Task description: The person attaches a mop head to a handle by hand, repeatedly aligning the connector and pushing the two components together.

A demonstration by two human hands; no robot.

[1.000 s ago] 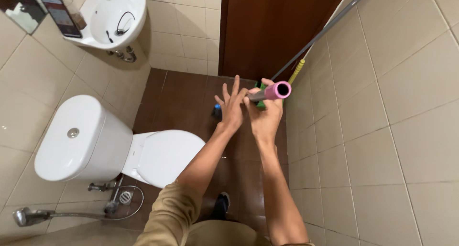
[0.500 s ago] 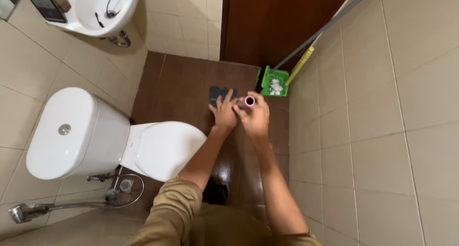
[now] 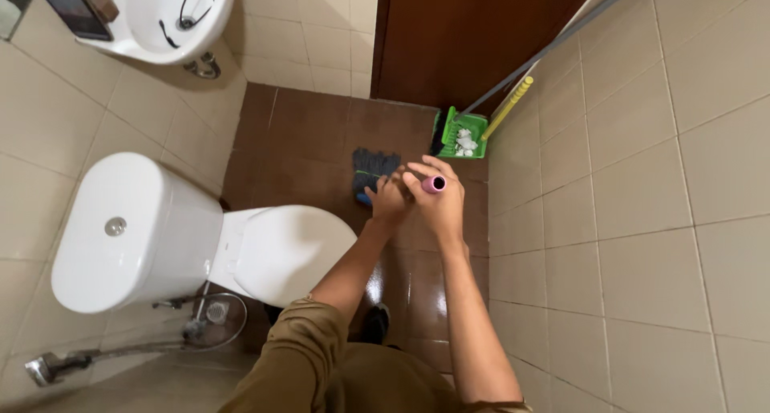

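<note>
I look down at a pink-ended broom handle (image 3: 434,184) that points up at me. My right hand (image 3: 437,204) is wrapped around its top. My left hand (image 3: 387,202) grips the same handle just below and to the left. The broom's dark bristle head (image 3: 370,168) rests on the brown floor tiles beyond my hands, between the toilet and the door.
A white toilet (image 3: 184,244) with closed lid fills the left. A green dustpan (image 3: 461,134) with white scraps and a yellow handle leans by the brown door (image 3: 473,36). A grey pole (image 3: 553,48) leans on the tiled right wall. A white sink (image 3: 164,16) is upper left.
The pink handle end swung from pointing right to pointing at me. My left hand went from fingers spread to closed on the handle. The broom head appeared on the floor.
</note>
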